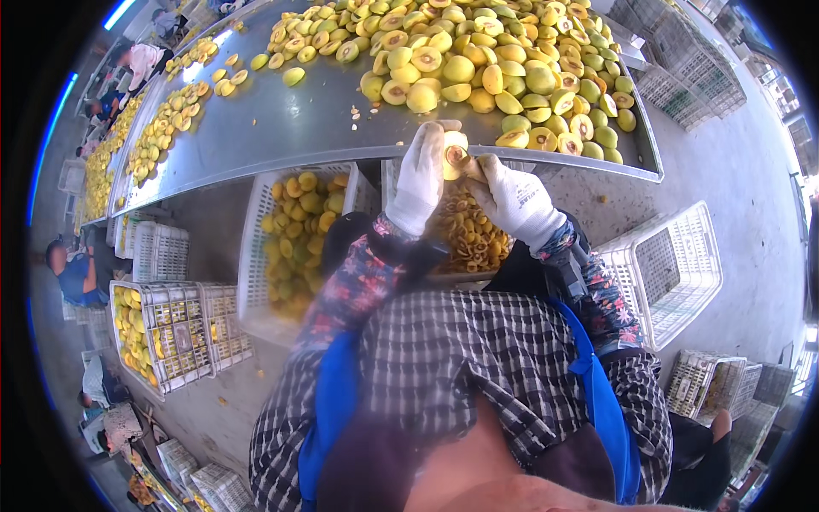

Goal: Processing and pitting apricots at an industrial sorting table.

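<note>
In front of my chest, my left hand (419, 179), in a white knit glove, holds a halved yellow stone fruit (455, 144) with its cut face and brown centre showing. My right hand (521, 201), gloved alike, closes on what looks like a short brown-handled tool (473, 169) that meets the fruit; its working end is hidden. Both hands are just off the near edge of a metal table (256, 147). Below them, between my knees, a crate holds brown-orange pit pieces or scraps (473, 230). Many halved yellow-green fruits (473, 70) are heaped on the table beyond.
A white plastic crate (253, 256) of fruit halves stands left of my legs. Farther left is another filled crate (176, 333). At right, a white crate (694, 256) lies tilted on the floor; stacked crates (691, 83) stand behind. Several people work along the left side.
</note>
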`<state>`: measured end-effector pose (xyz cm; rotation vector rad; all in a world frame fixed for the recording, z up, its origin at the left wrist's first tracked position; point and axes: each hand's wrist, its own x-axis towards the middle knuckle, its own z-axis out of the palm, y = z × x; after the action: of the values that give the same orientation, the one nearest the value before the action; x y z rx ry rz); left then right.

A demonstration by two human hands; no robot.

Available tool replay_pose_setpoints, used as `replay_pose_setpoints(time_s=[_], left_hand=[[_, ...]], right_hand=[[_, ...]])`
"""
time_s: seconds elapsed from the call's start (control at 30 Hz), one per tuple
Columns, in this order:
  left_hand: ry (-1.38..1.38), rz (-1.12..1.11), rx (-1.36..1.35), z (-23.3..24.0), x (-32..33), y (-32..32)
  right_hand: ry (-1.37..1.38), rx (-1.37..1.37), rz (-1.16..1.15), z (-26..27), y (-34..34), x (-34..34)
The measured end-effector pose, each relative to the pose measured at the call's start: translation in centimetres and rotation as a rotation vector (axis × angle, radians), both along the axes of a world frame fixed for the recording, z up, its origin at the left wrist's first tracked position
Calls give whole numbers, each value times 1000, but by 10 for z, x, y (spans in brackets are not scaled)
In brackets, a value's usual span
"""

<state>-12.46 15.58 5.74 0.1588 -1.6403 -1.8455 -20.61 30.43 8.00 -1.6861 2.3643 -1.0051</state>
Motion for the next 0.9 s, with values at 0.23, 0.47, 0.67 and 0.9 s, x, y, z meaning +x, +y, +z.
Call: replay_pose_setpoints(time_s=[0.23, 0.47, 0.67, 0.9], left_hand=[[-107, -73, 132, -9, -7, 6], [-406, -265, -7, -12, -13, -6], [57, 82, -113, -18, -23, 30], [-201, -50, 172, -9, -21, 15]], right_hand=[[33, 119, 4, -5, 13, -8], [-92, -24, 57, -30, 24, -12], [-488, -39, -84, -47, 15, 5], [-565, 137, 48, -29, 29, -5]])
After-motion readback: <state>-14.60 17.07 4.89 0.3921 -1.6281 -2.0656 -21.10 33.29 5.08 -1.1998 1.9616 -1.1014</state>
